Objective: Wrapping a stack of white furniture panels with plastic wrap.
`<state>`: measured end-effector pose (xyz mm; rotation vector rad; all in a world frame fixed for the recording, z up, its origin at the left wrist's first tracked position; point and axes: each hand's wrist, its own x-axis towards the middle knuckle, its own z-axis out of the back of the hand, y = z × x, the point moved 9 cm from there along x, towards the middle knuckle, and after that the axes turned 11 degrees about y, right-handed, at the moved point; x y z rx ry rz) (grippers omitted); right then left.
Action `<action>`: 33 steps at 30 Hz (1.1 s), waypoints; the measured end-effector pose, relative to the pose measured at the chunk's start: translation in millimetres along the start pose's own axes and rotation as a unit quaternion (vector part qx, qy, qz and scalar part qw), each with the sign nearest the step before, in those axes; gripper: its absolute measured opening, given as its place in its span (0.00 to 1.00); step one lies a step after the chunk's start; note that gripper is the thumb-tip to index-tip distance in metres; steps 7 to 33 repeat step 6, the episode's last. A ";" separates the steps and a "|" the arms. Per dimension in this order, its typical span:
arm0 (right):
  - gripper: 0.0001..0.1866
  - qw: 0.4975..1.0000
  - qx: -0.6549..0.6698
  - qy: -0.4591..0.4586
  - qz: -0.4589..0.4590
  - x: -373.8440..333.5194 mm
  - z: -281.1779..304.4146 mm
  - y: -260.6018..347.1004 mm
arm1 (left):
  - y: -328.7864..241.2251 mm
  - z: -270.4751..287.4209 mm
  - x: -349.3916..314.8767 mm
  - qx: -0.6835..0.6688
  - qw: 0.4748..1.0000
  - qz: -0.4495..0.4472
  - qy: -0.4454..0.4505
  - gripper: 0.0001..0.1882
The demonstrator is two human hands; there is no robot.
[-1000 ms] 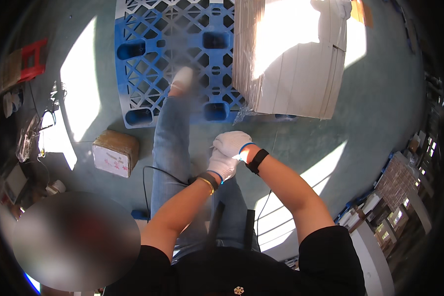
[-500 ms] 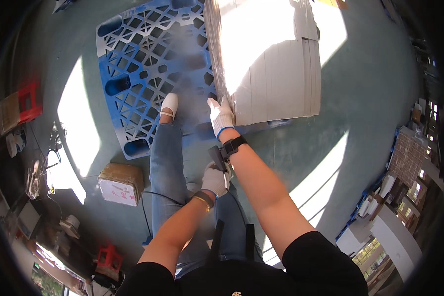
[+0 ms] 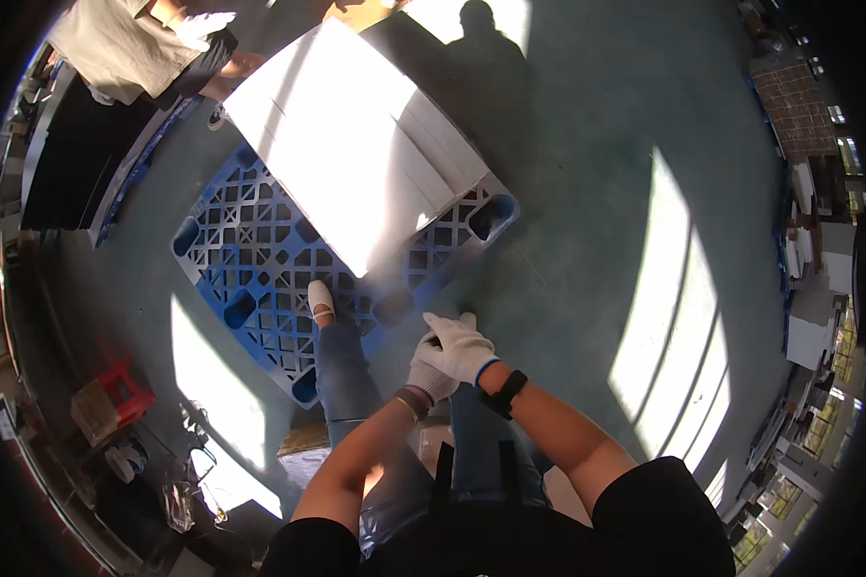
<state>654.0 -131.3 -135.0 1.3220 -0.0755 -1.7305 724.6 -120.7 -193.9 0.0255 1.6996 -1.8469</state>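
Note:
Both hands wear white knit gloves and meet in front of my legs. My left hand (image 3: 431, 371) is curled, and a small dark patch shows between it and the other hand; what it holds is hidden. Lying over it, my right hand (image 3: 466, 352) has a finger stretched leftward and another raised, with a black strap on the wrist. Ahead stands a large white box-like load (image 3: 332, 125), glaring in the sun, on a blue plastic pallet (image 3: 260, 231). Neither hand touches the load. My left foot in a white shoe (image 3: 319, 300) is at the pallet's near part.
Another person (image 3: 135, 48) with a white-gloved hand stands beyond the load at far left. A carton (image 3: 303, 462) lies beside my left leg, partly covered by my arm. A red stool (image 3: 125, 392) is at left with cables nearby. Stacked boards (image 3: 808, 327) line the right side.
My view has turned, so the load and pallet appear rotated and farther left. My right hand has left the load's side and come back onto my left hand. Another person has come into view.

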 end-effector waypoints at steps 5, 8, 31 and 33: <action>0.35 0.978 0.107 0.070 -0.165 -68.0 41.0 -87.8 | -85.5 -87.9 23.3 0.333 0.918 -0.059 0.205 0.21; 0.35 0.966 0.120 0.112 -0.197 -79.5 40.2 -112.3 | -99.5 -118.4 18.0 0.495 0.818 -0.134 0.261 0.22; 0.35 0.966 0.120 0.112 -0.197 -79.5 40.2 -112.3 | -99.5 -118.4 18.0 0.495 0.818 -0.134 0.261 0.22; 0.35 0.966 0.120 0.112 -0.197 -79.5 40.2 -112.3 | -99.5 -118.4 18.0 0.495 0.818 -0.134 0.261 0.22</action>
